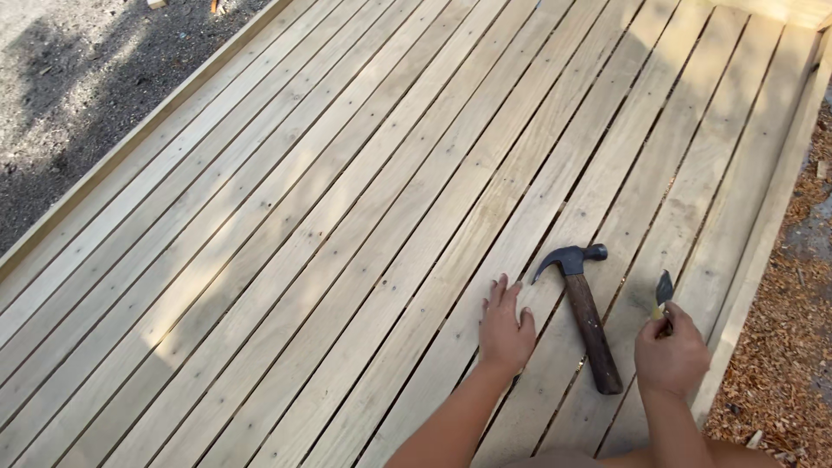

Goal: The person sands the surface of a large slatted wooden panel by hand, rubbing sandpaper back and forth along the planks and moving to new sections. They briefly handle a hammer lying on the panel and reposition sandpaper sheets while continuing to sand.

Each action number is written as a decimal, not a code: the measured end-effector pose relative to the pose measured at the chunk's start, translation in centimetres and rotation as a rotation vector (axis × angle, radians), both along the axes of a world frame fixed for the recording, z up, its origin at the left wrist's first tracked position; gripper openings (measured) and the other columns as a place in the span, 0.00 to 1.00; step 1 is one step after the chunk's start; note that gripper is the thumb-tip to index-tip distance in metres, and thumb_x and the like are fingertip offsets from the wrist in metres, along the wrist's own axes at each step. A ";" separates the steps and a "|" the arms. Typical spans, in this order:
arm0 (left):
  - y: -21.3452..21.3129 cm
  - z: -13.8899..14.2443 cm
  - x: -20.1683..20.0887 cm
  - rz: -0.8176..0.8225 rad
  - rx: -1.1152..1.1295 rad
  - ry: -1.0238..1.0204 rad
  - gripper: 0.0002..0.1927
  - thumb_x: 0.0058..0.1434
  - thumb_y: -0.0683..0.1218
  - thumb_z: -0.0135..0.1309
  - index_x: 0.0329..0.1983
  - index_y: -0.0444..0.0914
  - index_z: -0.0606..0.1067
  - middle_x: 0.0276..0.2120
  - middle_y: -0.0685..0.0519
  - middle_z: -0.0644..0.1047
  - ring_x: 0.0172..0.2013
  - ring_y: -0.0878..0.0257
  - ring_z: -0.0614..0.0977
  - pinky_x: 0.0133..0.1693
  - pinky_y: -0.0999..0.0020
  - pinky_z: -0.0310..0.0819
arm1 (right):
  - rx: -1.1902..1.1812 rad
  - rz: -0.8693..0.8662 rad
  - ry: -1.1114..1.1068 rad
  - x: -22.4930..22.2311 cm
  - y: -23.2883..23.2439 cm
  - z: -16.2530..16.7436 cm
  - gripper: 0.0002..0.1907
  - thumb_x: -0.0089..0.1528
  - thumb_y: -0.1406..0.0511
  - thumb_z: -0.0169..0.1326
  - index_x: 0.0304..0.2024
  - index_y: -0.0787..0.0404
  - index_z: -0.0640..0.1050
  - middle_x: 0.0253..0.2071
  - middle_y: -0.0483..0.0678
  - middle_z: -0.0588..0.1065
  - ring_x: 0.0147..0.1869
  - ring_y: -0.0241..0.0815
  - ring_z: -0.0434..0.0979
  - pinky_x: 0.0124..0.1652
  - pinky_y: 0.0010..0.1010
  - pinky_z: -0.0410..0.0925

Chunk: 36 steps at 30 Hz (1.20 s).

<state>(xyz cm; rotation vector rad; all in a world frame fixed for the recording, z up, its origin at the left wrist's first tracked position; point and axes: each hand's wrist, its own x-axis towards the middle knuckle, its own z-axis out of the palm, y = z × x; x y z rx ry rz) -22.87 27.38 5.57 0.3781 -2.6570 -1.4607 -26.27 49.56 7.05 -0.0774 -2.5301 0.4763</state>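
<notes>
My left hand (505, 328) lies flat on a pale wooden deck (364, 225), fingers spread and holding nothing. Just right of it a claw hammer (586, 314) with a dark wooden handle and black head rests on the boards, head pointing away from me. My right hand (672, 355) is closed around a small dark pointed tool (663, 289) with a yellowish part near my fingers. That hand hovers over the boards close to the deck's right edge, a little right of the hammer handle.
The deck boards run diagonally from near left to far right, with narrow gaps and screw heads. Grey gravel ground (78, 78) lies beyond the left edge board. Wood chips (780, 373) cover the ground past the right edge.
</notes>
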 end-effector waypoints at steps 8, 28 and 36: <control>0.6 1.2 -2.1 0.349 1.420 -0.167 0.16 0.69 0.52 0.48 0.56 0.41 0.71 0.50 0.49 0.77 0.43 0.59 0.81 0.43 0.61 0.78 | -0.296 0.514 -0.119 4.1 -12.8 2.2 0.15 0.60 0.73 0.58 0.51 0.63 0.81 0.42 0.55 0.81 0.42 0.53 0.83 0.41 0.36 0.74; -12.6 -9.5 3.6 -0.164 -0.550 -0.084 0.31 0.63 0.40 0.48 0.71 0.34 0.62 0.71 0.42 0.61 0.71 0.46 0.59 0.65 0.45 0.51 | -0.081 -0.006 -0.293 -5.4 -10.9 -6.8 0.27 0.65 0.59 0.48 0.63 0.69 0.68 0.63 0.62 0.67 0.68 0.62 0.63 0.69 0.51 0.54; -6.7 -5.8 -17.8 -0.312 -0.534 0.081 0.26 0.69 0.45 0.46 0.70 0.35 0.65 0.72 0.44 0.62 0.72 0.48 0.61 0.68 0.44 0.52 | -0.153 -0.150 -0.336 -8.4 -11.7 -6.4 0.30 0.67 0.57 0.45 0.70 0.60 0.64 0.69 0.56 0.64 0.75 0.56 0.59 0.72 0.56 0.47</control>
